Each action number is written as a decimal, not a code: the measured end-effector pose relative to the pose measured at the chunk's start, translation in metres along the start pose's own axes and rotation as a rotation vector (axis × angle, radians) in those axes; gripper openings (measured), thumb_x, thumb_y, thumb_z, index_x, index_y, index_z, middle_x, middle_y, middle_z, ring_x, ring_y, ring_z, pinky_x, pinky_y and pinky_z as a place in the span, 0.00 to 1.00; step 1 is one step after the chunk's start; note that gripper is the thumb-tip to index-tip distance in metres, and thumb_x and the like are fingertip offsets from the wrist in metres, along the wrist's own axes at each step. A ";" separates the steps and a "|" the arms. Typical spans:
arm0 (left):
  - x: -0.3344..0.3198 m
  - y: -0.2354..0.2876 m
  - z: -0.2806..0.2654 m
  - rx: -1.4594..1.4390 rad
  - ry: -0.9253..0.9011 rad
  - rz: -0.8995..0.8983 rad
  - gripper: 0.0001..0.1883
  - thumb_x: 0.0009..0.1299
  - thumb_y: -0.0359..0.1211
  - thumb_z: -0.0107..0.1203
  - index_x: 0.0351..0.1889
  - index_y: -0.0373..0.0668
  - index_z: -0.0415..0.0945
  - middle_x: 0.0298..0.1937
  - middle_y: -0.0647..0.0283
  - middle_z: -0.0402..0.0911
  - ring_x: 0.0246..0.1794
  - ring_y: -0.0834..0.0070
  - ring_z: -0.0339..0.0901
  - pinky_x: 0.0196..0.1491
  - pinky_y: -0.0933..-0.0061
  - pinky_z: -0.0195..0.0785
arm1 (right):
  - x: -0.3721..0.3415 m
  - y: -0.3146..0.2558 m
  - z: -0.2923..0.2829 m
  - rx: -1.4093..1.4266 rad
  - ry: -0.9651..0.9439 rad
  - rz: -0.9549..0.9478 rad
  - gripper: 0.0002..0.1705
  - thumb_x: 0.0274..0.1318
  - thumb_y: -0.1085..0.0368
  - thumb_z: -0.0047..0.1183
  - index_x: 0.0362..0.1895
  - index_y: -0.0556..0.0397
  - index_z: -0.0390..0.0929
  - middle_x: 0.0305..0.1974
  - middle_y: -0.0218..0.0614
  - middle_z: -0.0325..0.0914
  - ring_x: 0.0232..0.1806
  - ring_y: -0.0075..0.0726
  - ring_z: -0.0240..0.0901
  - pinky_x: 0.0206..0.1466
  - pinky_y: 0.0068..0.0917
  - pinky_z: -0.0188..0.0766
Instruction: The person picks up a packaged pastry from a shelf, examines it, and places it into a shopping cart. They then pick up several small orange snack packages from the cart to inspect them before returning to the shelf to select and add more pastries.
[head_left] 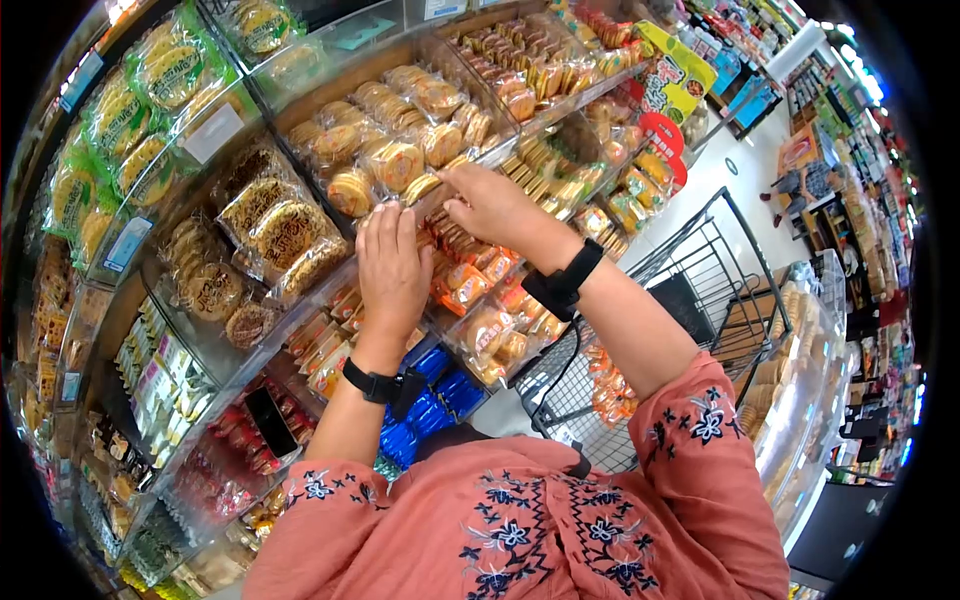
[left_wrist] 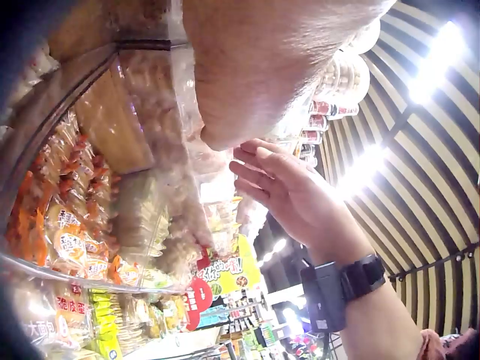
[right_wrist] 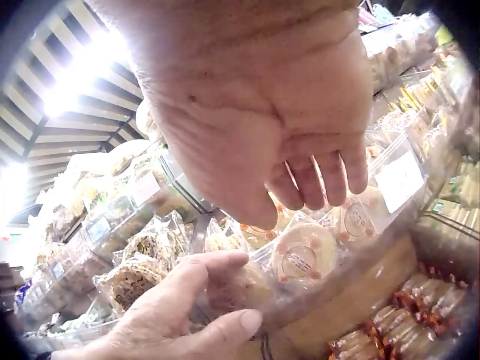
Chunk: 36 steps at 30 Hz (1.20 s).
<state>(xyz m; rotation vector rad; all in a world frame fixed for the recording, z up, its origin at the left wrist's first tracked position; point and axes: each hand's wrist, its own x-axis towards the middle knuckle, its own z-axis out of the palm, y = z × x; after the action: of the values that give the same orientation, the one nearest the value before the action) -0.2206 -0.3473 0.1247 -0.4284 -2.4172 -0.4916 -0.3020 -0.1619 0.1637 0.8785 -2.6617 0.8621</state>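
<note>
Wrapped cookies (head_left: 397,166) lie in the bin (head_left: 485,85). At its front edge, the left hand (head_left: 392,265), fingers straight, and right hand (head_left: 505,210), fingers loosely extended, both hold nothing. A cart (head_left: 760,261) stands right of the bin.

Shirt (head_left: 540,520): coral with navy and white floral embroidery, lower centre; packets (head_left: 440,385): blue; ceiling (left_wrist: 420,165): striped dark and cream.

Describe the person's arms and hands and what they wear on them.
The left hand and right hand are gloveless. Each wrist has a black strap with a dark box. The coral sleeves bear navy and white floral embroidery and leave both forearms bare.
</note>
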 end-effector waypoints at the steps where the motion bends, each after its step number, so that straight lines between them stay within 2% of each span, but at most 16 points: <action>1: 0.000 0.000 0.000 -0.004 0.001 -0.004 0.33 0.59 0.28 0.65 0.63 0.37 0.65 0.65 0.51 0.68 0.69 0.52 0.64 0.72 0.50 0.55 | -0.002 -0.001 0.000 -0.003 0.007 0.002 0.21 0.58 0.64 0.52 0.54 0.59 0.77 0.48 0.51 0.78 0.52 0.58 0.75 0.56 0.44 0.73; 3: -0.001 0.000 0.001 -0.008 -0.004 -0.013 0.33 0.59 0.28 0.65 0.64 0.38 0.65 0.65 0.51 0.68 0.70 0.52 0.63 0.73 0.50 0.54 | -0.002 -0.001 -0.001 -0.032 -0.013 0.004 0.20 0.57 0.64 0.52 0.53 0.58 0.76 0.50 0.49 0.75 0.54 0.57 0.74 0.56 0.45 0.73; 6: 0.000 0.001 0.000 -0.018 -0.005 -0.026 0.33 0.60 0.28 0.65 0.64 0.38 0.65 0.66 0.51 0.68 0.70 0.53 0.63 0.74 0.50 0.53 | -0.005 -0.010 0.000 -0.069 0.020 -0.031 0.19 0.57 0.64 0.52 0.52 0.56 0.77 0.48 0.49 0.77 0.51 0.58 0.75 0.56 0.46 0.73; 9: -0.002 0.001 0.001 -0.031 0.009 -0.028 0.31 0.61 0.27 0.64 0.64 0.38 0.65 0.66 0.52 0.68 0.70 0.53 0.62 0.74 0.50 0.52 | -0.001 0.000 0.002 0.023 0.041 0.021 0.17 0.57 0.65 0.53 0.50 0.56 0.77 0.45 0.51 0.78 0.48 0.60 0.75 0.54 0.47 0.73; 14: -0.003 -0.003 0.003 -0.058 0.029 -0.011 0.30 0.62 0.27 0.63 0.63 0.39 0.66 0.67 0.53 0.68 0.70 0.54 0.63 0.74 0.49 0.52 | 0.035 0.016 -0.025 -0.050 0.259 0.067 0.15 0.58 0.65 0.54 0.47 0.59 0.76 0.44 0.54 0.78 0.48 0.62 0.74 0.52 0.50 0.72; 20: -0.006 -0.007 0.005 -0.054 0.034 0.008 0.29 0.62 0.27 0.62 0.63 0.40 0.68 0.66 0.54 0.69 0.69 0.55 0.64 0.73 0.48 0.54 | 0.094 0.041 -0.024 -0.201 0.270 -0.002 0.24 0.56 0.60 0.59 0.52 0.62 0.72 0.47 0.58 0.76 0.52 0.65 0.73 0.56 0.50 0.71; 21: -0.006 -0.007 0.007 -0.054 0.035 0.005 0.28 0.62 0.26 0.62 0.62 0.40 0.68 0.66 0.54 0.69 0.69 0.55 0.65 0.72 0.48 0.54 | 0.103 0.043 -0.022 -0.216 0.227 0.080 0.28 0.55 0.55 0.61 0.53 0.61 0.72 0.50 0.60 0.75 0.54 0.66 0.72 0.58 0.51 0.71; 25: -0.006 -0.008 0.008 -0.064 0.049 0.013 0.28 0.61 0.26 0.62 0.61 0.40 0.69 0.65 0.54 0.69 0.69 0.55 0.65 0.72 0.48 0.54 | 0.135 0.054 -0.014 -0.267 0.063 0.230 0.34 0.54 0.48 0.62 0.57 0.60 0.72 0.55 0.62 0.74 0.59 0.66 0.71 0.62 0.51 0.70; 29: -0.006 -0.008 0.007 -0.071 0.033 0.002 0.28 0.61 0.26 0.62 0.61 0.40 0.69 0.66 0.54 0.69 0.69 0.55 0.64 0.73 0.49 0.54 | 0.156 0.059 -0.009 -0.265 -0.121 0.327 0.35 0.54 0.46 0.60 0.57 0.59 0.74 0.55 0.64 0.75 0.58 0.66 0.73 0.62 0.50 0.71; 32: -0.006 -0.009 0.008 -0.065 0.020 -0.008 0.27 0.62 0.26 0.62 0.61 0.40 0.69 0.66 0.54 0.68 0.70 0.55 0.63 0.73 0.49 0.53 | 0.158 0.055 -0.010 -0.367 -0.075 0.293 0.35 0.53 0.45 0.60 0.56 0.59 0.75 0.54 0.63 0.76 0.58 0.65 0.74 0.62 0.50 0.71; 36: -0.005 -0.007 0.004 -0.069 -0.008 -0.022 0.26 0.62 0.26 0.62 0.60 0.39 0.70 0.66 0.54 0.68 0.70 0.55 0.63 0.73 0.49 0.53 | 0.157 0.038 -0.001 -0.290 0.104 0.212 0.35 0.51 0.45 0.61 0.52 0.61 0.77 0.48 0.62 0.79 0.53 0.64 0.76 0.59 0.49 0.73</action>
<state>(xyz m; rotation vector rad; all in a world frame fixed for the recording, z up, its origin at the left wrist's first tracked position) -0.2220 -0.3521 0.1171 -0.4347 -2.4200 -0.5853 -0.4505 -0.2114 0.2041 0.4785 -2.7263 0.5244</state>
